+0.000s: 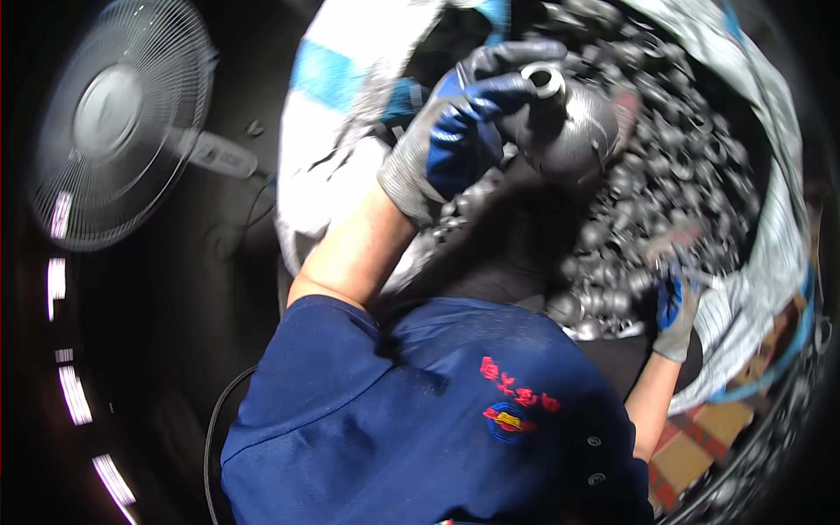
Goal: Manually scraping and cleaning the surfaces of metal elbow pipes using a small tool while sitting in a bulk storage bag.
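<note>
My left hand (459, 131), in a grey glove with blue coating, is raised and closed on a large round grey metal fitting (573, 131). The fitting has a short open neck that faces up toward me, and its bulb hangs over the heap. To the lower right, my right hand (676, 306) wears a similar glove. Its fingers look curled, beside a slim pale shape (700, 277) that blur keeps me from naming. Below both hands lies a heap of small grey metal fittings (665, 140) in a big woven bag.
The white woven bag (770, 114) with blue stripes stands open around the heap. A pedestal fan (109, 114) stands at the left, its cable running down. Cardboard (691, 455) with red tape lies at the lower right, next to more metal parts (757, 472).
</note>
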Motion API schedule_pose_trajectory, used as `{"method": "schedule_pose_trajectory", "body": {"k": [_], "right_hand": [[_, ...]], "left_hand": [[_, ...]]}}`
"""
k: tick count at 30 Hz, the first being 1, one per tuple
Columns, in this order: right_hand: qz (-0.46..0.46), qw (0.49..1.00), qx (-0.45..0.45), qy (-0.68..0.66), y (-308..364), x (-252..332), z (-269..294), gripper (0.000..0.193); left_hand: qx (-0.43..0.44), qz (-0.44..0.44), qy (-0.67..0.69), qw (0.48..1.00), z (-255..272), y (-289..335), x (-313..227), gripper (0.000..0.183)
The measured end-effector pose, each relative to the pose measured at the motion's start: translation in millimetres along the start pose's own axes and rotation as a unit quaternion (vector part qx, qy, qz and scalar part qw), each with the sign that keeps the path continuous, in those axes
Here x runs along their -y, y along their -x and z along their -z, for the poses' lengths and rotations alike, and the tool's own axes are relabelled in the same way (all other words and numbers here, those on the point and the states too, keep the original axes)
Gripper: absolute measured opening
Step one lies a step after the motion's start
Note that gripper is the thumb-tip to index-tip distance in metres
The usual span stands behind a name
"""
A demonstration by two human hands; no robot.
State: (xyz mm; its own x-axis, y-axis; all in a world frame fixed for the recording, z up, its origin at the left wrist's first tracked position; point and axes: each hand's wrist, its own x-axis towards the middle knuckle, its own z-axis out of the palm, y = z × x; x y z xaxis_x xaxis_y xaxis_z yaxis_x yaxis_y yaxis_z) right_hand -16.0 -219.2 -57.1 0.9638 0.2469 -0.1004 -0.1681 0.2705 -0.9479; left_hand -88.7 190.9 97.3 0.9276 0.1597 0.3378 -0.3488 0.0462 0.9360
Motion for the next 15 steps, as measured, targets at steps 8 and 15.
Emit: {"method": "schedule_pose_trajectory", "body": {"k": [8,15], "right_hand": [[-0.131,0.991,0.012,0.017,-7,-47,23,0.032],[-0.215,0.974,0.003,0.072,-11,-42,6,0.031]], "left_hand": [[-0.303,-0.073,0.131,0.941,174,154,-92,0.031],[-0.467,0.032,-0.531,0.707,302,369,10,0.023]]}}
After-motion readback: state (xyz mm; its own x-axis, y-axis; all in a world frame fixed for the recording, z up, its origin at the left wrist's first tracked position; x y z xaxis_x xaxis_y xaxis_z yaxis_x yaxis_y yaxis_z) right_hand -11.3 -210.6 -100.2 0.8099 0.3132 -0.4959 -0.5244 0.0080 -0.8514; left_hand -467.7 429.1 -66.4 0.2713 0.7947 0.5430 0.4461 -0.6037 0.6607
